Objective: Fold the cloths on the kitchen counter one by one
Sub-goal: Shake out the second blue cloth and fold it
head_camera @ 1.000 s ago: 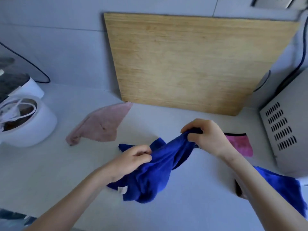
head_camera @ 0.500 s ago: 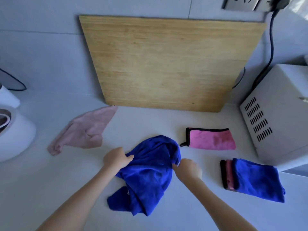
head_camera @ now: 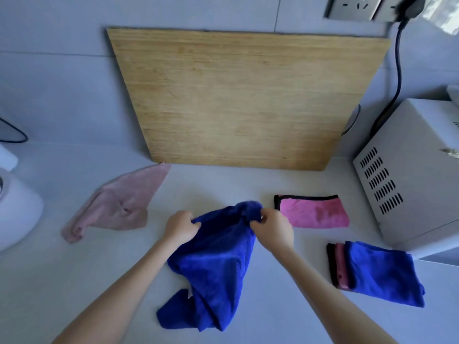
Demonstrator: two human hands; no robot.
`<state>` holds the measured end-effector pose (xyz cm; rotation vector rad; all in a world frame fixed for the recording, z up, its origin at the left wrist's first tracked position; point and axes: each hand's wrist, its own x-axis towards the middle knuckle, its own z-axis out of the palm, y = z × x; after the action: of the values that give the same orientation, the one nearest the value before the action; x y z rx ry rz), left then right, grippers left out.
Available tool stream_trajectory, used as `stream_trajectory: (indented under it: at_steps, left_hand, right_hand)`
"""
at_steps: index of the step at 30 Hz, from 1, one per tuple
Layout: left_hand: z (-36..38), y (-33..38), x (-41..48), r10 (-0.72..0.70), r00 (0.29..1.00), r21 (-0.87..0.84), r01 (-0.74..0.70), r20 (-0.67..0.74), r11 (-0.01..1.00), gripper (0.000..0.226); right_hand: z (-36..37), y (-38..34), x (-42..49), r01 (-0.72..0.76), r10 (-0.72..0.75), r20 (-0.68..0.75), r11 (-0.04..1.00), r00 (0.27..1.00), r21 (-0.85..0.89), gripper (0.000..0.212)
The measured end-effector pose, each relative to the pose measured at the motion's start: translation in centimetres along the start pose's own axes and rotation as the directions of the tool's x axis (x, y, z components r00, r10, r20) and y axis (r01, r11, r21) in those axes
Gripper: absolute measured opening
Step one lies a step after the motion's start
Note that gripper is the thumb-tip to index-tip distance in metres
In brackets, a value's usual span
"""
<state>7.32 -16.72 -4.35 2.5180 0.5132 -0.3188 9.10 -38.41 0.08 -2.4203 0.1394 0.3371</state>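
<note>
A crumpled dark blue cloth point(head_camera: 213, 264) lies in the middle of the white counter point(head_camera: 74, 289), its far edge lifted. My left hand point(head_camera: 180, 227) grips that edge on the left, and my right hand point(head_camera: 272, 228) pinches it on the right. A pale pink cloth point(head_camera: 119, 207) lies unfolded to the left. A bright pink cloth with black trim point(head_camera: 314, 212) lies folded to the right. Nearer on the right sits a folded blue cloth point(head_camera: 382, 271) on top of a folded pink and black one point(head_camera: 337, 264).
A large wooden board point(head_camera: 238, 100) leans against the tiled wall behind the cloths. A white vented appliance point(head_camera: 409, 175) stands at the right, its cable running up to a wall socket point(head_camera: 360, 7). A white round appliance point(head_camera: 17, 212) sits at the left edge.
Both hands first lowered the blue cloth onto the counter, then moved to its far edge and took hold of it. The view has shifted right, revealing the folded cloths.
</note>
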Motion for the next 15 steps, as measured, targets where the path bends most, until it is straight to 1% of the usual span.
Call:
stream_trajectory:
  at_steps: [1,3,5,6,7,9,11,13,14,15]
  left_hand:
    - [-0.7,-0.1,0.0,-0.003,0.999,-0.075,-0.001,-0.045,0.997,0.040]
    - [-2.2,-0.5,0.2,-0.050,0.993,-0.256,0.020,-0.112,0.966,0.039]
    - [-3.6,-1.1,0.5,-0.124,0.983,-0.430,0.054,-0.139,0.901,0.035]
    - [-4.2,-1.5,0.6,-0.161,0.975,-0.462,0.074,-0.150,0.884,0.032]
    - [-4.7,-2.0,0.6,-0.187,0.967,-0.452,0.091,-0.172,0.887,0.029]
    - [-5.3,-2.8,0.4,-0.215,0.956,-0.384,0.125,-0.200,0.915,0.020]
    - [-5.5,-3.2,0.1,-0.201,0.965,-0.331,0.136,-0.171,0.934,0.019]
    - [-5.0,-3.3,-0.3,-0.171,0.977,-0.280,0.129,-0.130,0.951,0.027]
    - [-4.6,-3.4,-0.4,-0.161,0.980,-0.244,0.129,-0.116,0.961,0.031]
    - [-4.1,-3.5,-0.5,-0.161,0.981,-0.213,0.136,-0.105,0.967,0.033]
  right_hand:
    - [-1.2,-1.5,0.2,0.067,-0.068,-0.045,0.997,0.997,-0.025,0.020]
    - [-3.6,-4.5,0.7,0.151,-0.152,-0.115,0.988,0.982,-0.015,0.004]
    - [-5.5,-7.1,1.4,0.235,-0.225,-0.187,0.971,0.956,0.033,0.021]
    - [-6.2,-8.1,2.0,0.286,-0.269,-0.224,0.957,0.937,0.048,0.026]
    - [-6.8,-8.9,2.6,0.331,-0.310,-0.248,0.942,0.918,0.046,0.028]
    - [-7.1,-9.9,4.3,0.398,-0.388,-0.248,0.917,0.888,-0.010,0.032]
    - [-6.6,-10.1,6.2,0.446,-0.456,-0.164,0.890,0.875,-0.097,0.038]
    - [-5.3,-9.5,7.7,0.431,-0.441,-0.021,0.884,0.897,-0.180,0.045]
    - [-4.4,-8.8,8.1,0.395,-0.397,0.040,0.890,0.917,-0.227,0.046]
    - [-3.3,-7.9,8.4,0.341,-0.336,0.069,0.897,0.939,-0.280,0.041]
